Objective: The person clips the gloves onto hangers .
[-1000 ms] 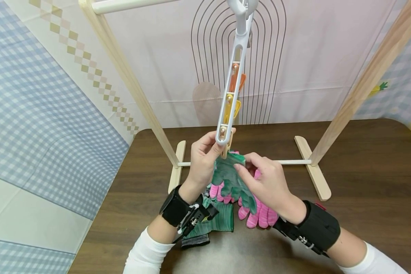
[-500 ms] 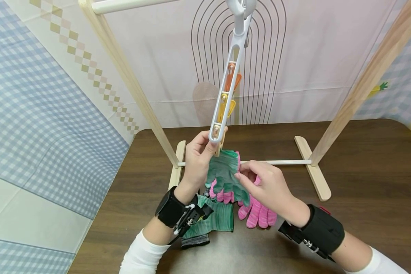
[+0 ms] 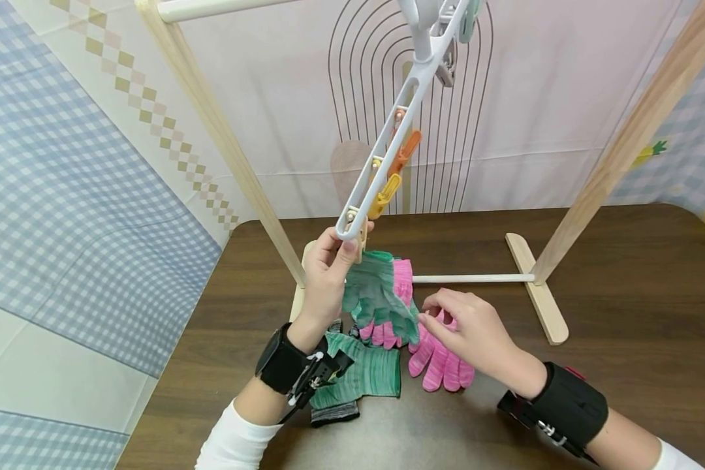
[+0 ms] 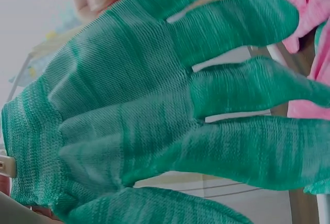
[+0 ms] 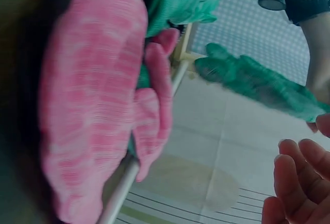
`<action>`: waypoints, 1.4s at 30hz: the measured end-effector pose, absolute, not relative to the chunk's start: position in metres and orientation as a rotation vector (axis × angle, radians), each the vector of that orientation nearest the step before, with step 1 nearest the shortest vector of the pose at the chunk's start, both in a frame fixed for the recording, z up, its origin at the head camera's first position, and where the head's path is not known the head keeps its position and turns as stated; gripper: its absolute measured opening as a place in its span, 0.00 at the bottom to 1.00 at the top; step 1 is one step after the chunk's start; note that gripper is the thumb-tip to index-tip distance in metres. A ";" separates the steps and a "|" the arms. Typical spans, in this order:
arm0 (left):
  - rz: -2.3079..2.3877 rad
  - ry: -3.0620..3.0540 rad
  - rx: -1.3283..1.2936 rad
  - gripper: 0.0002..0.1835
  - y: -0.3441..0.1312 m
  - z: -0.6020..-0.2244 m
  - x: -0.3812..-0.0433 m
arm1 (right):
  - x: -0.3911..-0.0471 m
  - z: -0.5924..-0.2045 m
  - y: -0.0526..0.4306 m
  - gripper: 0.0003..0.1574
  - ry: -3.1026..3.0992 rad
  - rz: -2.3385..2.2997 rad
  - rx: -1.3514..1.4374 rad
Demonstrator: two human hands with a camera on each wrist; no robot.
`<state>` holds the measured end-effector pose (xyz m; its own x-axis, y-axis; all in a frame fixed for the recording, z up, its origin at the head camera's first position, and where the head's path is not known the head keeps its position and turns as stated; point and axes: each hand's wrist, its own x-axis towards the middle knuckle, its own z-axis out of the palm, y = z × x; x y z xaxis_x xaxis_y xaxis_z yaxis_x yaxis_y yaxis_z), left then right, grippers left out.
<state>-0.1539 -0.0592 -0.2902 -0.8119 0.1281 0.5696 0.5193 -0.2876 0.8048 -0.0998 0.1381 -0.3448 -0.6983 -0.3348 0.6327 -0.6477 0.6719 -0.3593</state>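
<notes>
My left hand (image 3: 324, 281) pinches a beige clothespin (image 3: 361, 245) at the near end of a white hanger arm (image 3: 390, 137). From that clothespin hangs a green knit glove (image 3: 370, 287), fingers down; in the left wrist view the clothespin bites the cuff of the green glove (image 4: 129, 95). To the right of the glove is my right hand (image 3: 472, 333), its fingers loosely bent. The right wrist view shows the right hand (image 5: 301, 180) apart from the hanging glove (image 5: 258, 85), holding nothing.
Pink gloves (image 3: 443, 362), another green glove (image 3: 373, 372) and a dark grey cuff (image 3: 335, 414) lie on the brown table (image 3: 223, 385). Orange (image 3: 408, 150) and yellow (image 3: 384, 197) clothespins hang along the hanger. A wooden frame (image 3: 611, 150) with a white lower bar (image 3: 470, 279) stands around it.
The hanger's near end has swung left, taking my left hand and the green glove with it. My right hand has drawn away from the glove, right and slightly down.
</notes>
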 end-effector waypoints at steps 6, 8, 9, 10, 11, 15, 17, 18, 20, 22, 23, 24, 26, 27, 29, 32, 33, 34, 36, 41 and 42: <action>-2.151 -1.694 -0.784 0.16 -0.067 -0.289 -0.155 | -0.098 -0.355 0.144 0.08 -2.414 0.760 0.757; -2.139 -1.700 -0.776 0.17 -0.069 -0.288 -0.155 | -0.097 -0.357 0.145 0.08 -2.430 0.756 0.758; -2.133 -1.700 -0.776 0.17 -0.069 -0.288 -0.155 | -0.097 -0.359 0.146 0.08 -2.439 0.751 0.757; -2.131 -1.696 -0.779 0.16 -0.070 -0.288 -0.155 | -0.097 -0.360 0.147 0.08 -2.450 0.744 0.758; -2.129 -1.690 -0.783 0.16 -0.071 -0.288 -0.155 | -0.096 -0.360 0.148 0.07 -2.461 0.735 0.758; -2.142 -1.672 -0.786 0.15 -0.072 -0.288 -0.156 | -0.095 -0.363 0.150 0.06 -2.516 0.694 0.755; -2.151 -1.671 -0.776 0.14 -0.073 -0.289 -0.156 | -0.094 -0.365 0.151 0.06 -2.544 0.678 0.755; -2.154 -1.672 -0.769 0.13 -0.073 -0.290 -0.156 | -0.094 -0.365 0.152 0.06 -2.558 0.674 0.756; -2.152 -1.679 -0.753 0.13 -0.074 -0.291 -0.157 | -0.093 -0.367 0.153 0.06 -2.583 0.663 0.760; -2.148 -1.686 -0.743 0.13 -0.075 -0.292 -0.158 | -0.092 -0.369 0.154 0.06 -2.612 0.644 0.767; -2.148 -1.687 -0.740 0.13 -0.075 -0.292 -0.159 | -0.092 -0.370 0.155 0.06 -2.630 0.634 0.772; -2.145 -1.689 -0.736 0.13 -0.076 -0.292 -0.159 | -0.092 -0.370 0.155 0.06 -2.650 0.622 0.780; -2.141 -1.689 -0.730 0.14 -0.076 -0.292 -0.159 | -0.091 -0.373 0.157 0.07 -2.687 0.596 0.797; -2.141 -1.687 -0.729 0.15 -0.077 -0.292 -0.159 | -0.091 -0.374 0.157 0.08 -2.705 0.583 0.806; -2.142 -1.680 -0.728 0.14 -0.078 -0.292 -0.159 | -0.090 -0.376 0.159 0.09 -2.732 0.570 0.827; -2.142 -1.670 -0.728 0.14 -0.079 -0.291 -0.158 | -0.090 -0.379 0.160 0.09 -2.750 0.554 0.853; -2.142 -1.667 -0.727 0.14 -0.080 -0.291 -0.158 | -0.090 -0.380 0.161 0.09 -2.756 0.552 0.860; -2.142 -1.666 -0.726 0.13 -0.080 -0.290 -0.157 | -0.090 -0.381 0.161 0.09 -2.758 0.551 0.872; -2.140 -1.663 -0.722 0.13 -0.081 -0.290 -0.157 | -0.090 -0.384 0.162 0.09 -2.767 0.550 0.894; -2.135 -1.656 -0.717 0.12 -0.084 -0.289 -0.156 | -0.088 -0.389 0.164 0.10 -2.798 0.550 0.948; -2.133 -1.656 -0.716 0.12 -0.085 -0.289 -0.156 | -0.088 -0.390 0.165 0.10 -2.801 0.546 0.957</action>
<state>-0.1565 -0.0846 -0.2886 -0.8125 0.0344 0.5819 0.5552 -0.2585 0.7905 -0.0876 0.1646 -0.3898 -0.7900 -0.5656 0.2368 -0.6131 0.7331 -0.2945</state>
